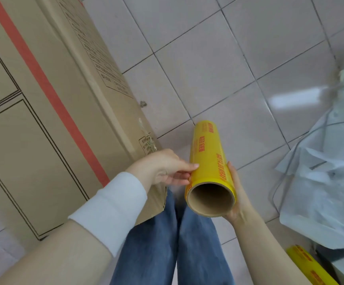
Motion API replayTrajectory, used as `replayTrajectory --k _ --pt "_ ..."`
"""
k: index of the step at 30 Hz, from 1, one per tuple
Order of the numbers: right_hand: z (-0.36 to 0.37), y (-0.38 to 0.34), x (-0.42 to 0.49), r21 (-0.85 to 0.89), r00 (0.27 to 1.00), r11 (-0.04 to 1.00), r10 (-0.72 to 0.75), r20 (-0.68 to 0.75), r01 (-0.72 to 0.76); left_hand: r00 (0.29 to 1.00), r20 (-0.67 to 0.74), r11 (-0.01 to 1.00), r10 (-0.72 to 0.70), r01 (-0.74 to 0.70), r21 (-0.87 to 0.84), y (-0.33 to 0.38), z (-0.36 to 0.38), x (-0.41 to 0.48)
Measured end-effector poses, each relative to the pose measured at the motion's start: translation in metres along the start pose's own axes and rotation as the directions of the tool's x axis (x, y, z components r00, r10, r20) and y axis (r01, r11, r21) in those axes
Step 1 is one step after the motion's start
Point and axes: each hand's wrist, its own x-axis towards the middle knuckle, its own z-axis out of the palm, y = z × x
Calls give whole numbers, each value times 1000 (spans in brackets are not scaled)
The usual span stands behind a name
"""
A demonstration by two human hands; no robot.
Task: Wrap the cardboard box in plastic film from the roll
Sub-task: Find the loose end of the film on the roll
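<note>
Yellow roll (208, 159) held between left grip (167, 170) and right grip (238, 195); cardboard box (43, 103) alongside.

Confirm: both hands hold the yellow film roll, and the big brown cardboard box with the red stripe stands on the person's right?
Wrong side. The head view shows the brown cardboard box with the red stripe on the person's left, not right. The left hand and right hand do hold the yellow roll of plastic film.

We see the brown cardboard box (33, 120), striped red, filling the left. Just beside its near corner we see the yellow roll (208, 159), red-lettered, its open cardboard core facing us.
</note>
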Motion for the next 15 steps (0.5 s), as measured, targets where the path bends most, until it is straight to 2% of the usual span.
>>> replayTrajectory --k 4,15 --pt "-11 2 -5 -31 999 1000 1 -37 -3 995 74 996 -69 64 66 -3 3 -6" --pt "-30 10 14 -67 999 997 35 -41 -38 990 -21 956 -141 142 257 -7 10 4"
